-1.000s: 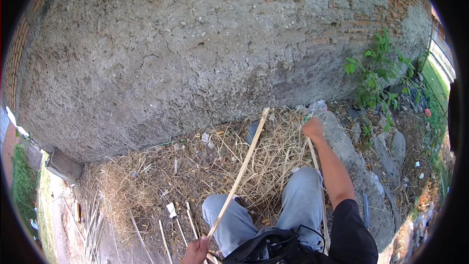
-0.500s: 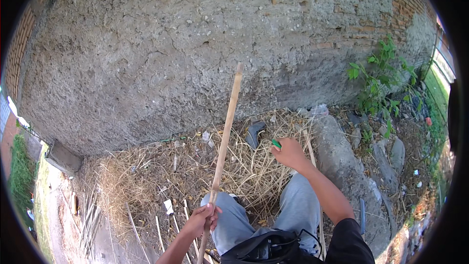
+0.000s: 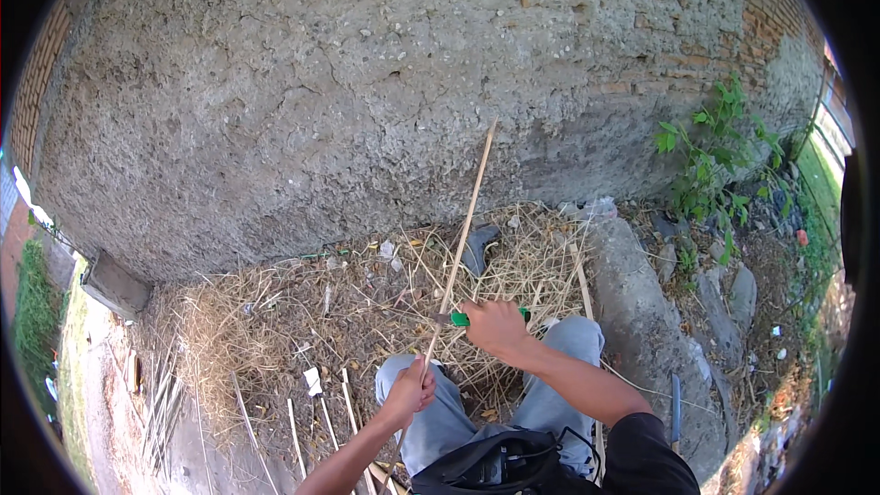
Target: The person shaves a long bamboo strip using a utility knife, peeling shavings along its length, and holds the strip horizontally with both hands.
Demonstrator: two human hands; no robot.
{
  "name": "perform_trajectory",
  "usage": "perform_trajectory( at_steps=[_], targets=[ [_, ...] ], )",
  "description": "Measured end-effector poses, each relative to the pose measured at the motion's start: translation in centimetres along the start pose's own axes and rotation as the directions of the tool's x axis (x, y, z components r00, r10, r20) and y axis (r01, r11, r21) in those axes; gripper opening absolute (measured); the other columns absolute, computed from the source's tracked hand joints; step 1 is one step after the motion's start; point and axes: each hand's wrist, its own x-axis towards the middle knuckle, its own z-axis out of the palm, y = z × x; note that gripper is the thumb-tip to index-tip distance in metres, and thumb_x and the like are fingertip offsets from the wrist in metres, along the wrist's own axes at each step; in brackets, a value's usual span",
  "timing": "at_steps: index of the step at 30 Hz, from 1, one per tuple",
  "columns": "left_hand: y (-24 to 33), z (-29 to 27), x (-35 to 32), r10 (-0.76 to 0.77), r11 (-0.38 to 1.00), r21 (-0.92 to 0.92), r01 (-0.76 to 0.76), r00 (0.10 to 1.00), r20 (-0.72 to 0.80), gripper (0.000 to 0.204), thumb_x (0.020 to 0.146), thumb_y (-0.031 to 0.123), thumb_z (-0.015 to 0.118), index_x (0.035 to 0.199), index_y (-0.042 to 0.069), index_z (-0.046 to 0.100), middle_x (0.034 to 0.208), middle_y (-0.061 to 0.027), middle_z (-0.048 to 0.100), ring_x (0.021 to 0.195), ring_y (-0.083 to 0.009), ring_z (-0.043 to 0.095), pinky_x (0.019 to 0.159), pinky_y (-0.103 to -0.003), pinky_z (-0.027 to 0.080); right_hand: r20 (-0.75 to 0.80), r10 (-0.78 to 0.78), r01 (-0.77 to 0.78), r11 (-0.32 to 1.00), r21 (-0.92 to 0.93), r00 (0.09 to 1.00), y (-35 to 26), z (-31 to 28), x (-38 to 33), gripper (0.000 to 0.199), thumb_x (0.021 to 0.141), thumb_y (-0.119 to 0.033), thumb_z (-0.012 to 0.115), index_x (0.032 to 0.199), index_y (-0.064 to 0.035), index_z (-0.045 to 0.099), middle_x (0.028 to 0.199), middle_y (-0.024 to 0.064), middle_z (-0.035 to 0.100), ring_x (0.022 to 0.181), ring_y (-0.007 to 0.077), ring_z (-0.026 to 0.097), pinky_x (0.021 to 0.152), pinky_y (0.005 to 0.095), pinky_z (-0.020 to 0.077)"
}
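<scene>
The left hand (image 3: pixel 410 392) is gripping the long bamboo stick (image 3: pixel 458 252) tilted toward the plastered wall (image 3: pixel 321 110), while the right hand (image 3: pixel 495 325), closed on a green-handled knife (image 3: pixel 458 318), is setting the blade against it, so shaving seems underway and calls for a steady stroke.

Seated with both knees bent, the person reaches forward with two bare arms. The left hand (image 3: pixel 410 391) is closed in a fist low between the legs, forearm rising from the bottom edge. The right hand (image 3: pixel 496 327), fingers curled shut, is held higher and further forward, its forearm angled in from the lower right
</scene>
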Motion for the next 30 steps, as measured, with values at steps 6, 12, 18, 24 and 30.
perform_trajectory(
  at_steps=[6,12,18,24,30],
  targets=[
    [-1.2,1.1,0.4,0.090,0.979,0.188,-0.073,0.992,-0.085,0.052,0.102,0.052,0.025,0.070,0.011,0.036,0.056,0.0040,0.027,0.045,-0.0081,0.023,0.042,-0.026,0.023,-0.008,-0.030,0.028,0.983,-0.184,1.000,-0.2,-0.9,-0.1,0.013,0.078,-0.011,0.056,0.083,-0.0021,0.064,0.064,0.0172,0.066,0.057,0.0305,0.068,0.051,0.0416,0.0540],
    [-0.9,0.7,0.7,0.105,0.944,0.325,-0.061,0.987,-0.120,0.055,0.102,0.052,0.024,0.070,0.010,0.041,0.059,0.0021,0.035,0.050,-0.0100,0.034,0.047,-0.028,0.032,-0.143,-0.095,0.045,0.947,-0.318,0.985,1.3,1.2,1.4,0.017,0.077,-0.009,0.057,0.084,0.0008,0.067,0.062,0.0161,0.066,0.055,0.0283,0.068,0.048,0.0379,0.0537],
    [-5.5,-0.1,-1.3,0.099,0.830,0.557,-0.011,0.987,-0.127,0.062,0.101,0.052,0.022,0.073,0.004,0.051,0.063,-0.0045,0.048,0.057,-0.0158,0.049,0.057,-0.032,0.043,-0.161,0.426,-0.449,0.880,-0.158,0.891,7.1,-3.0,5.8,0.011,0.078,-0.004,0.058,0.081,-0.0001,0.068,0.085,0.0239,0.068,0.079,0.0389,0.068,0.069,0.0490,0.0535],
    [-4.8,-2.2,-4.5,-0.051,0.884,0.460,0.090,0.994,-0.097,0.055,0.101,0.053,0.029,0.070,0.009,0.039,0.059,0.0037,0.030,0.050,-0.0079,0.027,0.046,-0.026,0.025,-0.284,0.422,-0.491,0.837,-0.242,0.861,15.5,-4.7,4.6,0.011,0.079,-0.004,0.060,0.082,0.0018,0.068,0.079,0.0230,0.067,0.076,0.0392,0.067,0.068,0.0472,0.0538],
    [-0.6,-0.4,-2.1,-0.114,0.959,0.246,0.140,0.986,-0.118,0.055,0.100,0.056,0.027,0.069,0.011,0.035,0.057,0.0057,0.026,0.046,-0.0065,0.021,0.042,-0.026,0.018,0.063,0.365,-0.365,0.931,-0.001,0.929,4.8,-4.3,1.4,0.014,0.077,-0.007,0.059,0.085,0.0004,0.067,0.083,0.0238,0.066,0.079,0.0401,0.066,0.071,0.0493,0.0524]
  ],
)
